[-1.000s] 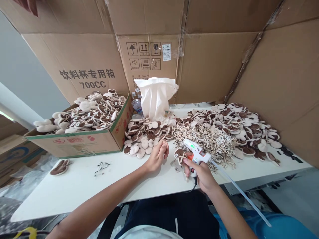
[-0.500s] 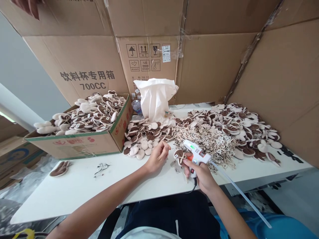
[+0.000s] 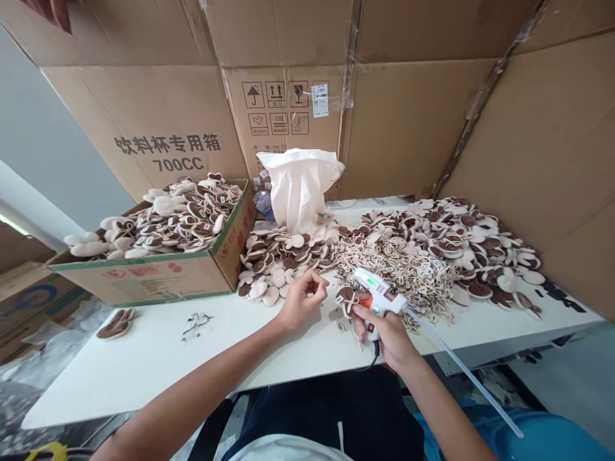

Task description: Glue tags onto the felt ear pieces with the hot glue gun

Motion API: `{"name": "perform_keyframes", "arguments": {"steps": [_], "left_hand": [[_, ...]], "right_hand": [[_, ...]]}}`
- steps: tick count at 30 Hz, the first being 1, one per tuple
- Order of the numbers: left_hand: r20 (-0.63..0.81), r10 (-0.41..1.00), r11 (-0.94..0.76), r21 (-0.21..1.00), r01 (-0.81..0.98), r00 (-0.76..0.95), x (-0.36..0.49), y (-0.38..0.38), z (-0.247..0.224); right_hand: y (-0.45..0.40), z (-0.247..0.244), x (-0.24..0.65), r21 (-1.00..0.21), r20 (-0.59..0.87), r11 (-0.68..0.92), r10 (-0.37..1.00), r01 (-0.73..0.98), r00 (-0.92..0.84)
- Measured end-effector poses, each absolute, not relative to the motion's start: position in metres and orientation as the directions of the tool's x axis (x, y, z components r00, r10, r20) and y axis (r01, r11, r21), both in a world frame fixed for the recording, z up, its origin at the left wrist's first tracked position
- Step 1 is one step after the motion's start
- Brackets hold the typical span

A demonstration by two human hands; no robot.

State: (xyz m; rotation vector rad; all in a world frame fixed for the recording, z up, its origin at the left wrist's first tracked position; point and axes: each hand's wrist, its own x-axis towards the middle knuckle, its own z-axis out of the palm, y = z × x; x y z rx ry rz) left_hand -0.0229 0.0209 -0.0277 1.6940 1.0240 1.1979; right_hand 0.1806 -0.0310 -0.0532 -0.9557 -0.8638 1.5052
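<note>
My right hand (image 3: 391, 342) is wrapped round a white hot glue gun (image 3: 379, 296) with a long glue stick (image 3: 471, 378) sticking out of its back. Thumb and fingers of that hand also pinch a brown and cream felt piece (image 3: 346, 301) with a string bow and a small label, close by the orange nozzle. My left hand (image 3: 303, 301) is raised over the table to the left of the gun, thumb and forefinger curled together; whether anything small is between them cannot be seen. Behind it lies a heap of cream and brown felt pieces (image 3: 276, 272).
A carton (image 3: 158, 282) at the left overflows with bow-tied felt pieces. String bows (image 3: 408, 269) are piled behind the gun, more felt pieces (image 3: 480, 243) at the right. Tissues (image 3: 300, 189) stand at the back. Slippers-shaped felt (image 3: 116, 323) and dark scraps (image 3: 196, 325) lie front left.
My left hand's fingers have shifted slightly, with thumb and forefinger now forming a rounder pinch. The glue gun and the felt piece stay in my right hand, nearly unmoved.
</note>
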Motion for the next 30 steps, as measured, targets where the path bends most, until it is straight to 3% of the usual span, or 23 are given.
{"name": "perform_keyframes", "arguments": {"steps": [16, 20, 26, 30], "left_hand": [[0.355, 0.914, -0.401, 0.866, 0.299, 0.197, -0.0278, 0.0271, -0.0322], [0.36, 0.91, -0.406, 0.875, 0.265, 0.207, -0.0275, 0.0258, -0.0307], [0.465, 0.881, -0.474, 0.867, 0.156, 0.089, -0.0288, 0.0286, -0.0331], [0.452, 0.871, -0.482, 0.862, 0.156, 0.192, -0.0311, 0.0245, -0.0272]], "right_hand": [[-0.0303, -0.0586, 0.1817, -0.9, -0.104, -0.13, 0.991, -0.416, -0.085], [-0.0296, -0.059, 0.1813, -0.902, -0.092, -0.12, 0.992, -0.416, -0.086], [-0.0307, -0.0565, 0.1807, -0.9, -0.115, -0.141, 0.99, -0.412, -0.087], [-0.0312, -0.0562, 0.1811, -0.903, -0.11, -0.131, 0.991, -0.409, -0.076]]}}
